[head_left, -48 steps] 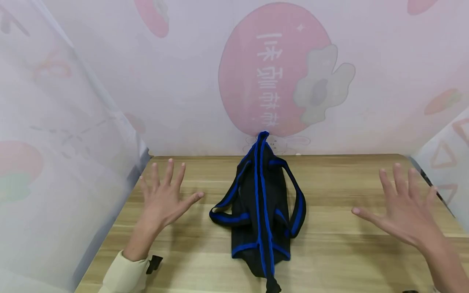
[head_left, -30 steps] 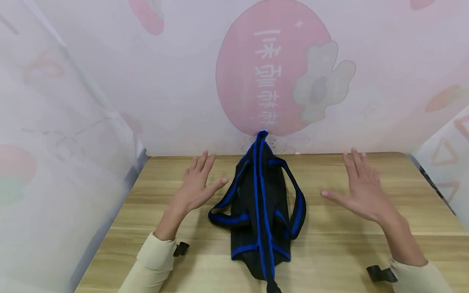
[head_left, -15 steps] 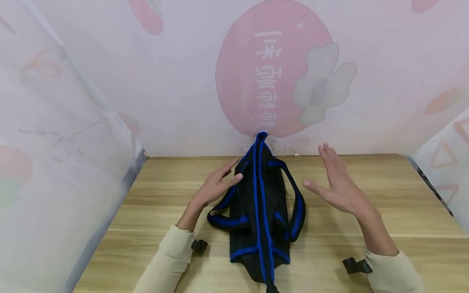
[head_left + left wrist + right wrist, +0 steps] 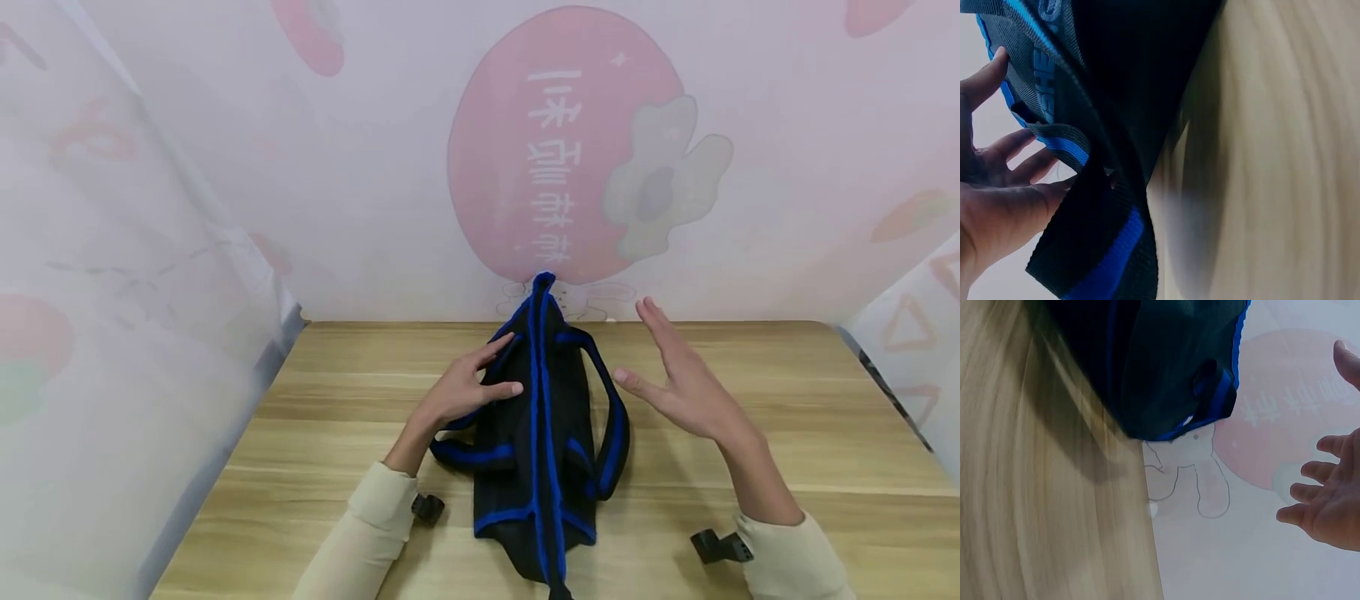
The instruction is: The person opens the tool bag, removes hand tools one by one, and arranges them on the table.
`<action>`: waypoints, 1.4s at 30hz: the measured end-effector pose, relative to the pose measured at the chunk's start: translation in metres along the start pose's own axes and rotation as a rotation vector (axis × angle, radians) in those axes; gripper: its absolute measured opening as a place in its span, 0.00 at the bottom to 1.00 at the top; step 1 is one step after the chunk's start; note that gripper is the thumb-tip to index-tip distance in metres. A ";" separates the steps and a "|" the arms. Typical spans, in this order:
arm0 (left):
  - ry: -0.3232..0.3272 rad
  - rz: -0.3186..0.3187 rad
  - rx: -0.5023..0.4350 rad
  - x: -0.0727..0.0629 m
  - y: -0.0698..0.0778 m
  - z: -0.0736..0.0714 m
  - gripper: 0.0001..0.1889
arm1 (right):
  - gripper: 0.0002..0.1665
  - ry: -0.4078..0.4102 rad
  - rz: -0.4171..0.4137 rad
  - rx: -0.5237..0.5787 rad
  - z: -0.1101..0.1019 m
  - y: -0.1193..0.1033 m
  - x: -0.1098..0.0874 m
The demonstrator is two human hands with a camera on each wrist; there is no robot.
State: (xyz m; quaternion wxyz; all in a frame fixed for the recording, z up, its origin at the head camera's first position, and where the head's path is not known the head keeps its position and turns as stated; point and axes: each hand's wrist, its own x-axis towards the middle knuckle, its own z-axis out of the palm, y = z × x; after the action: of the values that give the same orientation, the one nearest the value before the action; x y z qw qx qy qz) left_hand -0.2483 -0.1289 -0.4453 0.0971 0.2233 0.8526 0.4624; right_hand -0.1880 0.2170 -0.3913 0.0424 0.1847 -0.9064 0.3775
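Observation:
A black fabric bag (image 4: 504,504) with blue trim stands lengthwise in the middle of the table, a blue-edged seam running along its top. Strap handles hang out on both sides, the left handle (image 4: 472,455) and the right handle (image 4: 617,442). My left hand (image 4: 453,392) is at the bag's left side by its handle, thumb reaching over the fabric. The left wrist view shows its fingers spread behind the blue-striped strap (image 4: 1107,265), gripping nothing. My right hand (image 4: 693,400) hovers apart, right of the bag, fingers straight and thumb out; its palm (image 4: 1338,506) shows in the right wrist view.
The wooden table (image 4: 330,367) reaches back to a pale printed backdrop (image 4: 375,167) with a pink circle and flower. Hanging cloth sides flank the table at left and right. Small black devices (image 4: 720,547) sit at both cuffs.
Both hands have come inward from wide apart. The left hand has reached the bag's left side; the right hand has moved left, close to the right handle. The bag stays in place.

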 end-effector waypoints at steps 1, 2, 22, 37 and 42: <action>0.005 0.002 0.003 0.001 0.001 0.002 0.45 | 0.61 -0.003 -0.003 0.000 0.000 0.000 0.001; 0.009 0.002 0.004 0.002 0.002 0.005 0.45 | 0.61 -0.004 -0.007 -0.001 0.001 -0.001 0.003; 0.037 0.041 -0.015 0.030 0.013 -0.005 0.42 | 0.49 0.008 0.029 0.147 0.004 0.006 0.048; 0.085 0.104 -0.044 0.073 0.004 -0.013 0.35 | 0.39 -0.001 0.157 0.251 0.012 0.016 0.100; 0.122 0.127 -0.040 0.083 0.006 -0.012 0.35 | 0.34 0.025 0.186 0.292 0.015 0.021 0.112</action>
State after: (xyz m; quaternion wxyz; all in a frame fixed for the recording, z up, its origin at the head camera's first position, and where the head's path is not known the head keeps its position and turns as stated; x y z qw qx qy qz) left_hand -0.3241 -0.0962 -0.4304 0.0200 0.2465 0.8315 0.4975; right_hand -0.2987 0.1858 -0.3916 -0.0085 0.0996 -0.8546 0.5095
